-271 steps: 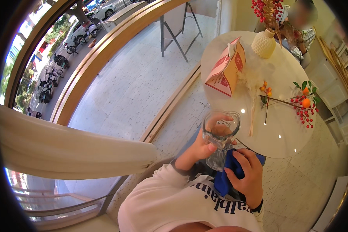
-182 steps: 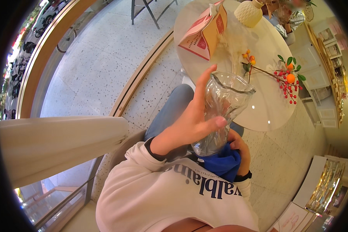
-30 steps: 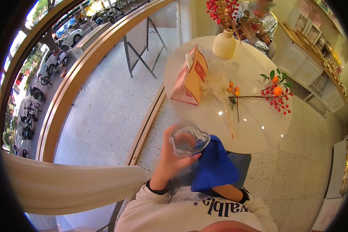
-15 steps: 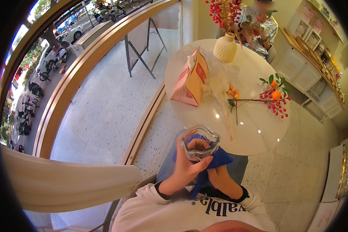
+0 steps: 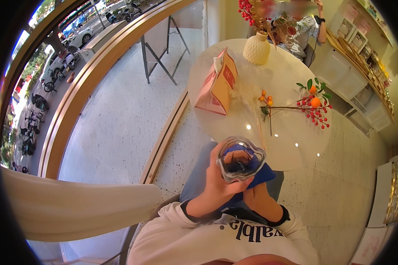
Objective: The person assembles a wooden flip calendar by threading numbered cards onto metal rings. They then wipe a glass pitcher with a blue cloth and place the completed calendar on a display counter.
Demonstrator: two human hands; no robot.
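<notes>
My left hand (image 5: 216, 184) is wrapped round a clear glass vase (image 5: 259, 152) with a wavy rim, its mouth facing up toward me. Fingers show blurrily through the glass; whose they are I cannot tell. A blue cloth (image 5: 264, 175) is bunched against the vase's right and lower side. My right hand (image 5: 257, 198) reaches under the cloth and appears closed on it, its fingers mostly hidden. Both hands are above my lap, at the near edge of the round white table (image 5: 287, 157).
A pink-and-cream paper bag (image 5: 216, 86) and a cream ribbed vase (image 5: 257, 49) stand on the table. Near them lie a berry branch (image 5: 287, 107) with orange fruit and pale dried grass (image 5: 247, 95). Another person (image 5: 303, 35) sits across. A window frame (image 5: 97, 66) runs along the left.
The glass vase, in my left hand, has moved right and its mouth has turned more toward me. The blue cloth and my right hand have shifted slightly right. The person opposite has raised an arm.
</notes>
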